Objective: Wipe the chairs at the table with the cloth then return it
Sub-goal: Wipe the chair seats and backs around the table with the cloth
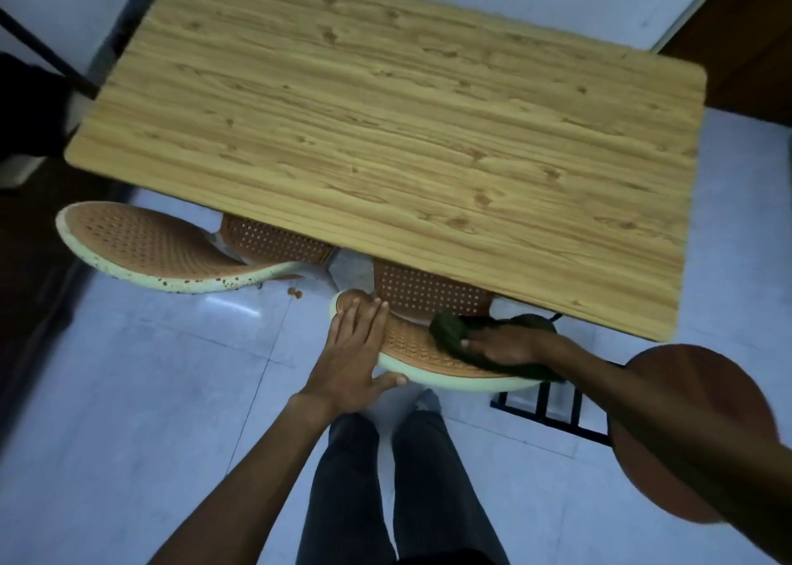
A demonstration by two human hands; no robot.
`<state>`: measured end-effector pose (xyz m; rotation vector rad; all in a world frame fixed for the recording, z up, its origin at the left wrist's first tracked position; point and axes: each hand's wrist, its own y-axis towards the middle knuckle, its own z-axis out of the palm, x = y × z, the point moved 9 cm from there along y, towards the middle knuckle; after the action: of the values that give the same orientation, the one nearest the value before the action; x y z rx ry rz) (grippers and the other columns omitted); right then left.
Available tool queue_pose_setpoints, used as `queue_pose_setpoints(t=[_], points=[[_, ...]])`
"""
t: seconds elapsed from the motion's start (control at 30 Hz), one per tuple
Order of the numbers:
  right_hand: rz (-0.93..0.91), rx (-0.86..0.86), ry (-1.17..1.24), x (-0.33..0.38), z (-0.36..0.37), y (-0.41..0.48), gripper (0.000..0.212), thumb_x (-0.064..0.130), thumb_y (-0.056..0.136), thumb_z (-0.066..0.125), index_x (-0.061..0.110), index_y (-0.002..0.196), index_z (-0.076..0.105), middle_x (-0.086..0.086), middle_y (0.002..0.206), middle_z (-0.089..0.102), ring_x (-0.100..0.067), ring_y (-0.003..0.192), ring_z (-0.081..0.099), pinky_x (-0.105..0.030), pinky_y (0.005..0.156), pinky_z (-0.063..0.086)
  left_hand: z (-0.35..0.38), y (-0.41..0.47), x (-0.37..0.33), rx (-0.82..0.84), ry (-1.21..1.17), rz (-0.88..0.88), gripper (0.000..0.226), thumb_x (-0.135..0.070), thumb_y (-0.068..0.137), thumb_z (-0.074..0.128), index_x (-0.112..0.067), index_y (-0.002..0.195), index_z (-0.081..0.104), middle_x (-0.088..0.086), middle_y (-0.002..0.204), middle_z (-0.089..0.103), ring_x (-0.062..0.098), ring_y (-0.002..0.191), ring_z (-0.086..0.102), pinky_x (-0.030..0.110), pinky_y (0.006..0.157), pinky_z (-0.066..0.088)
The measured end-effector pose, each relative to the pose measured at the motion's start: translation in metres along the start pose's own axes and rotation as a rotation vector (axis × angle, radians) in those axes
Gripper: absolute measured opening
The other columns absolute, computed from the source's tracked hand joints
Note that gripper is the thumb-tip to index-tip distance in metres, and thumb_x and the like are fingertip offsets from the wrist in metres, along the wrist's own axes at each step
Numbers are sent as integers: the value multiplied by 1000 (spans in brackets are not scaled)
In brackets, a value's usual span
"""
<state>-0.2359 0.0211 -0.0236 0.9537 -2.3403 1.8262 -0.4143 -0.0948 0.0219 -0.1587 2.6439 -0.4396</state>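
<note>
Looking down, I see a wood-grain counter [385, 136] with rounded corners filling the upper view, its top bare, standing on a pale glossy tiled floor [150, 393]. Two orange perforated chairs with cream rims are tucked at its near edge. My left hand [355, 350] lies flat and open on the left end of the nearer chair's backrest [411, 346], thumb hooked under the rim. My right hand [501, 344] presses down on the dark green cloth [454, 329], which is bunched on that backrest's right part; the two hands are apart. The other chair [145, 247] sits to the left, its rim spotted brown. A round brown stool [677, 414] stands at lower right, with dark furniture along the left wall.
</note>
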Motion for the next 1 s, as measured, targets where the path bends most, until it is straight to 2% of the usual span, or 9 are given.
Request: queue_pose_setpoints(t=[0.1, 0.17, 0.27, 0.4, 0.6, 0.7, 0.83, 0.93, 1.0], points=[[-200, -130, -11, 33, 7, -31, 43, 46, 104, 28, 24, 135, 48, -8, 145, 48, -25, 129, 46, -38, 109, 32, -1, 1, 0, -2, -39, -3, 106, -77, 80, 40, -9, 154, 4, 10, 162, 8, 31, 148, -4, 53, 119, 3], [-313, -242, 81, 60, 9, -31, 25, 39, 104, 37, 24, 109, 57, -4, 115, 64, -18, 103, 59, -34, 88, 43, 0, 2, 0, -1, -68, -10, 107, -76, 79, 42, -10, 154, 4, 9, 162, 8, 29, 148, -6, 53, 119, 2], [-426, -500, 169, 104, -8, -10, 20, 22, 102, 47, 11, 97, 62, -12, 93, 69, -19, 80, 62, -27, 68, 37, 1, 2, 2, -13, -96, -18, 108, -75, 79, 47, -12, 154, 2, 5, 163, 2, 23, 148, -10, 52, 119, 1], [-393, -635, 253, 127, -27, 50, 18, 12, 95, 52, -1, 99, 65, -21, 93, 71, -34, 77, 66, -38, 68, 51, -3, 0, 4, -59, -117, -16, 111, -73, 79, 52, -12, 154, -4, 3, 163, -1, 20, 148, -11, 44, 118, -4], [-88, -365, 102, 25, -12, 125, 28, 24, 97, 53, 6, 113, 66, -14, 116, 65, -30, 104, 61, -34, 89, 45, 1, 3, 4, -36, -90, -4, 108, -73, 78, 50, -15, 154, -1, 2, 163, 2, 20, 148, -7, 44, 117, -4], [-89, -301, -72, -22, -11, 117, 31, 25, 92, 56, 7, 116, 64, -15, 121, 64, -30, 104, 61, -40, 93, 49, 0, 3, 4, -39, -83, 2, 107, -73, 78, 49, -14, 154, 3, 4, 163, 8, 25, 148, -1, 46, 117, -1], [-203, -392, -126, -12, -21, 57, 31, 22, 92, 50, 4, 115, 59, -19, 112, 65, -32, 95, 63, -43, 83, 51, 0, 3, 2, -27, -62, 4, 109, -78, 77, 44, -13, 154, 4, 6, 162, 10, 27, 148, 2, 46, 116, -1], [-324, -553, -41, 20, -26, -10, 30, 20, 96, 44, 4, 119, 55, -16, 113, 65, -29, 93, 63, -32, 78, 47, -1, 4, 0, -5, -29, 3, 109, -81, 76, 40, -11, 154, 8, 9, 161, 13, 30, 147, 6, 48, 116, 1], [-373, -713, -44, 44, -21, -49, 17, 18, 97, 48, 10, 109, 54, -12, 103, 67, -25, 84, 64, -27, 69, 41, -1, 4, 0, 21, 0, 5, 109, -83, 77, 35, -10, 154, 10, 10, 161, 13, 31, 147, 6, 49, 116, 1]])
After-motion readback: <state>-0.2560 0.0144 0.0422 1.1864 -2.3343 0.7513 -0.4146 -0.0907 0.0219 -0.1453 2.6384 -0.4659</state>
